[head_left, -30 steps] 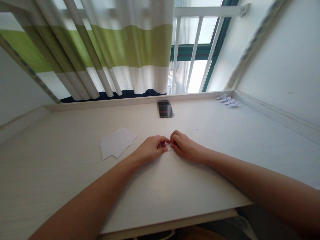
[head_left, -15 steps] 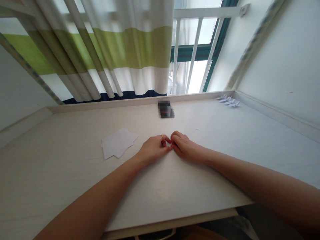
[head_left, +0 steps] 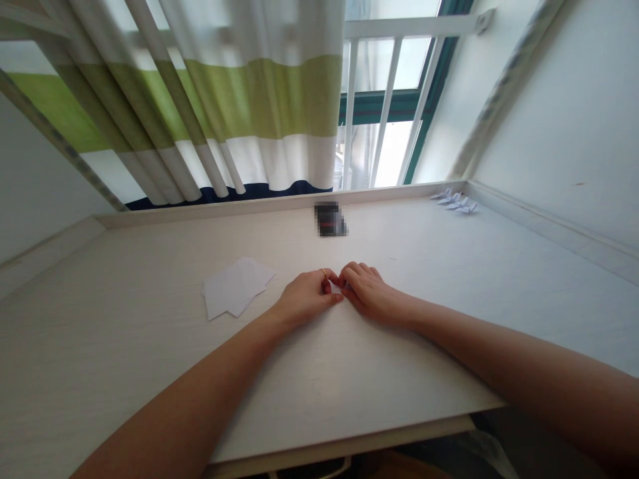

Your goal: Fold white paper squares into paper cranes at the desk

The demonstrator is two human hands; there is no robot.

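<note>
At the middle of the white table (head_left: 309,379), my left hand (head_left: 310,293) and my right hand (head_left: 367,291) meet fingertip to fingertip. Between them is a small piece of white paper (head_left: 336,289), mostly hidden by the fingers. My left hand, with a ring on one finger, pinches it from the left. The fingers of my right hand are curled and pressed on its right side. Left of my hands lie a few overlapping sheets of white paper (head_left: 234,287), flat on the table.
Several small folded paper pieces (head_left: 455,201) sit in the far right corner. A dark pixelated object (head_left: 329,219) lies near the back edge. A low raised rim (head_left: 224,207) borders the table, with a striped curtain (head_left: 264,100) and white railing (head_left: 387,100) behind it.
My right hand's fingers have shifted slightly, and a bit more of the white paper shows between my hands. Both hands stay in nearly the same place.
</note>
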